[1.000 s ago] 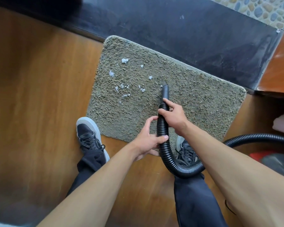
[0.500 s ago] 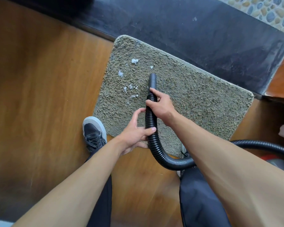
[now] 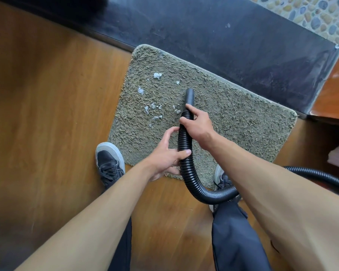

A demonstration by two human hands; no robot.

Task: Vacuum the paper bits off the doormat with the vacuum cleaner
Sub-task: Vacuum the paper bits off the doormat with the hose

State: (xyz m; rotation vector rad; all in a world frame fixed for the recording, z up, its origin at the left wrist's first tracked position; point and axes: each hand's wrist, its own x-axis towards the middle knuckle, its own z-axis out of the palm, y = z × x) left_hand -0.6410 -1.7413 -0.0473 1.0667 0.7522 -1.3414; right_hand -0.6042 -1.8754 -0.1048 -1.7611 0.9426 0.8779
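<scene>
A shaggy grey-green doormat (image 3: 233, 122) lies on the wooden floor against a dark threshold. Several white paper bits (image 3: 154, 110) are scattered over its left half, the biggest (image 3: 157, 75) near the far edge. A black ribbed vacuum hose (image 3: 186, 167) curves up from the right, and its smooth nozzle (image 3: 189, 97) rests on the mat just right of the bits. My right hand (image 3: 197, 125) grips the hose right behind the nozzle. Lower down the hose, my left hand (image 3: 167, 156) holds it between thumb and fingers.
My two black sneakers, the left one (image 3: 109, 163) and the right one (image 3: 221, 178), stand at the mat's near edge. A dark stone threshold (image 3: 233, 45) runs behind the mat, with pebble paving (image 3: 309, 14) beyond. Wooden furniture (image 3: 333, 90) stands at the right.
The nozzle went forward and left across the mat between the first two frames, and the bits near its earlier spot are gone. It now sits right of the remaining bits.
</scene>
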